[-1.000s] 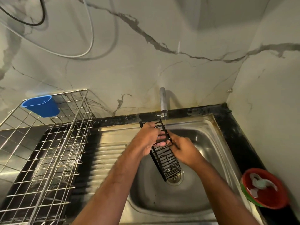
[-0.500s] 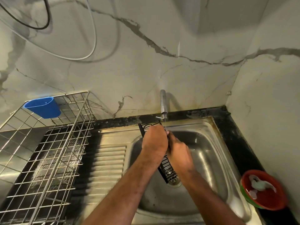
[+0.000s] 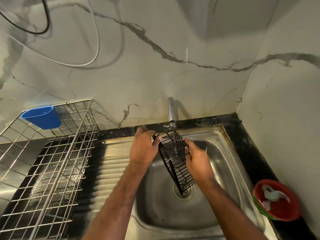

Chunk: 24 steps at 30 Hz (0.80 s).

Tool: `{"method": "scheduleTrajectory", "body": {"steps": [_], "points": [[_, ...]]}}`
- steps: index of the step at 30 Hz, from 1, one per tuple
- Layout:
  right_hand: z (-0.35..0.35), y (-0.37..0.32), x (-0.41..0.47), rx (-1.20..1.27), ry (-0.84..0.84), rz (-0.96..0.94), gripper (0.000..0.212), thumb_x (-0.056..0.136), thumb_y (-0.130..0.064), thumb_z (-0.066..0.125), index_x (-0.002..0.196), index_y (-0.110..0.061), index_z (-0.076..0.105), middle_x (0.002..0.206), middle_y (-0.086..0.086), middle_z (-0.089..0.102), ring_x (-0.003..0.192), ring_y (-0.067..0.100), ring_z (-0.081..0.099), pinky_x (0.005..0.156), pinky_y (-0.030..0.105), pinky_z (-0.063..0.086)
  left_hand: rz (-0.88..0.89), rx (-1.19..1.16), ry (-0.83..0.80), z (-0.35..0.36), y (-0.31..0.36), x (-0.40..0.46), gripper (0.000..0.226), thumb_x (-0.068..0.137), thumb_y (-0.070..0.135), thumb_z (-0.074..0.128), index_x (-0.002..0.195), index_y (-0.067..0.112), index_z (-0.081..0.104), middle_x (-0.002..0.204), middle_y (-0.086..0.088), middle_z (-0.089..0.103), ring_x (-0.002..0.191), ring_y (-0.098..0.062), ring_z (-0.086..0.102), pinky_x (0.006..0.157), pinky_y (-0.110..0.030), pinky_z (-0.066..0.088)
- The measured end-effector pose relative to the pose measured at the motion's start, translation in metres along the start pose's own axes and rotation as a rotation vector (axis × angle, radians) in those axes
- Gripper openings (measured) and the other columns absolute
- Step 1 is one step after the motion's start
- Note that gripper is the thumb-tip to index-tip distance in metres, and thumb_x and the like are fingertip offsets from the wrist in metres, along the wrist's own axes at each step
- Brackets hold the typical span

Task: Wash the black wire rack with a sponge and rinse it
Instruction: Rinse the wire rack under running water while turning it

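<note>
Honestly, with the left hand (image 3: pixel 143 149) and right hand (image 3: pixel 197 157) each clamped on the wet black wire rack (image 3: pixel 174 156) over the steel sink's (image 3: pixel 223 153) drain, it might slip free.

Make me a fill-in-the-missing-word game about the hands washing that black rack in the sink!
1. Both hands, the left hand and the right hand, hold the black wire rack over the ____.
2. The rack's top end sits right under the ____.
3. The cup hanging on the silver drying basket is coloured ____.
4. The bowl on the counter at the right is ____ inside.

Missing words: sink, tap, blue, red
</note>
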State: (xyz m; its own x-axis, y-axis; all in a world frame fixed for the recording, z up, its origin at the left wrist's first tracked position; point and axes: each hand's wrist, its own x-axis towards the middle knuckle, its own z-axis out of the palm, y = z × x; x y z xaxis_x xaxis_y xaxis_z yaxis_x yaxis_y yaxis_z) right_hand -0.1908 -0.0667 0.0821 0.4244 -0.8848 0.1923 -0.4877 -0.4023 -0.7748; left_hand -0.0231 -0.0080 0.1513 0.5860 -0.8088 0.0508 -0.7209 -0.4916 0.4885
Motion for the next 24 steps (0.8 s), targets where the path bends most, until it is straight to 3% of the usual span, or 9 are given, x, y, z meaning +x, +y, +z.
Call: {"method": "scheduleTrajectory", "body": {"steps": [4, 7, 10, 14, 17, 19, 22, 24], "points": [[-0.001, -0.001, 0.001, 0.020, 0.003, 0.028, 0.049, 0.099, -0.008, 0.050, 0.142, -0.031, 0.049, 0.108, -0.004, 0.073, 0.084, 0.005, 0.069, 0.082, 0.032, 0.060, -0.236, -0.308, 0.011, 0.011, -0.006, -0.009, 0.065, 0.095, 0.052, 0.058, 0.144, 0.010, 0.049, 0.135, -0.012, 0.058, 0.119, -0.025, 0.061, 0.102, -0.045, 0.052], [-0.002, 0.001, 0.000, 0.027, -0.015, 0.053, 0.052, 0.099, -0.005, 0.050, 0.143, -0.033, 0.048, 0.103, -0.007, 0.072, 0.073, -0.002, 0.065, 0.074, 0.023, 0.060, -0.511, -0.959, -0.107, 0.017, -0.003, -0.018, 0.046, 0.098, 0.035, 0.062, 0.127, -0.001, 0.059, 0.106, -0.012, 0.074, 0.090, -0.020, 0.073, 0.071, -0.035, 0.061], [-0.006, 0.002, -0.002, 0.051, -0.005, 0.040, 0.055, 0.097, 0.002, 0.050, 0.142, -0.030, 0.050, 0.104, -0.008, 0.071, 0.064, -0.010, 0.056, 0.074, 0.019, 0.056, -0.568, -1.309, -0.180, 0.016, 0.000, -0.024, 0.035, 0.101, 0.022, 0.057, 0.126, -0.003, 0.059, 0.107, -0.019, 0.076, 0.093, -0.028, 0.076, 0.063, -0.033, 0.061], [-0.012, 0.005, -0.003, 0.069, -0.019, 0.051, 0.050, 0.100, -0.004, 0.049, 0.143, -0.029, 0.051, 0.107, -0.006, 0.072, 0.064, -0.008, 0.059, 0.067, 0.014, 0.055, -0.519, -1.438, -0.243, 0.010, 0.005, -0.028, 0.032, 0.106, 0.015, 0.044, 0.121, -0.005, 0.063, 0.109, -0.022, 0.075, 0.100, -0.031, 0.074, 0.076, -0.036, 0.060], [-0.015, 0.005, -0.001, 0.064, 0.006, 0.057, 0.046, 0.100, -0.004, 0.050, 0.139, -0.027, 0.054, 0.090, -0.017, 0.064, 0.067, -0.015, 0.059, 0.054, 0.008, 0.046, -0.496, -1.455, -0.271, 0.005, 0.009, -0.029, 0.028, 0.107, 0.011, 0.040, 0.116, -0.003, 0.062, 0.104, -0.020, 0.076, 0.094, -0.029, 0.076, 0.072, -0.034, 0.059], [-0.017, 0.003, -0.002, 0.072, 0.023, 0.057, 0.045, 0.100, -0.004, 0.051, 0.137, -0.027, 0.056, 0.087, -0.019, 0.062, 0.071, -0.018, 0.058, 0.055, 0.006, 0.046, -0.485, -1.472, -0.282, 0.001, 0.011, -0.028, 0.028, 0.107, 0.010, 0.039, 0.120, -0.004, 0.060, 0.102, -0.020, 0.077, 0.093, -0.028, 0.076, 0.069, -0.033, 0.059], [-0.018, 0.002, 0.001, 0.063, 0.041, 0.049, 0.041, 0.099, -0.008, 0.054, 0.135, -0.029, 0.058, 0.109, -0.014, 0.068, 0.086, -0.011, 0.062, 0.075, 0.006, 0.050, -0.478, -1.496, -0.280, -0.001, 0.013, -0.028, 0.026, 0.106, 0.007, 0.040, 0.122, -0.005, 0.057, 0.102, -0.022, 0.076, 0.093, -0.030, 0.076, 0.070, -0.034, 0.061], [-0.017, 0.005, 0.004, -0.004, 0.054, 0.021, 0.038, 0.097, -0.009, 0.059, 0.130, -0.027, 0.062, 0.121, -0.009, 0.065, 0.104, -0.001, 0.061, 0.096, 0.021, 0.052, -0.480, -1.491, -0.275, 0.000, 0.012, -0.029, 0.026, 0.105, 0.004, 0.041, 0.120, -0.007, 0.058, 0.102, -0.022, 0.076, 0.094, -0.031, 0.076, 0.075, -0.037, 0.061]]}}
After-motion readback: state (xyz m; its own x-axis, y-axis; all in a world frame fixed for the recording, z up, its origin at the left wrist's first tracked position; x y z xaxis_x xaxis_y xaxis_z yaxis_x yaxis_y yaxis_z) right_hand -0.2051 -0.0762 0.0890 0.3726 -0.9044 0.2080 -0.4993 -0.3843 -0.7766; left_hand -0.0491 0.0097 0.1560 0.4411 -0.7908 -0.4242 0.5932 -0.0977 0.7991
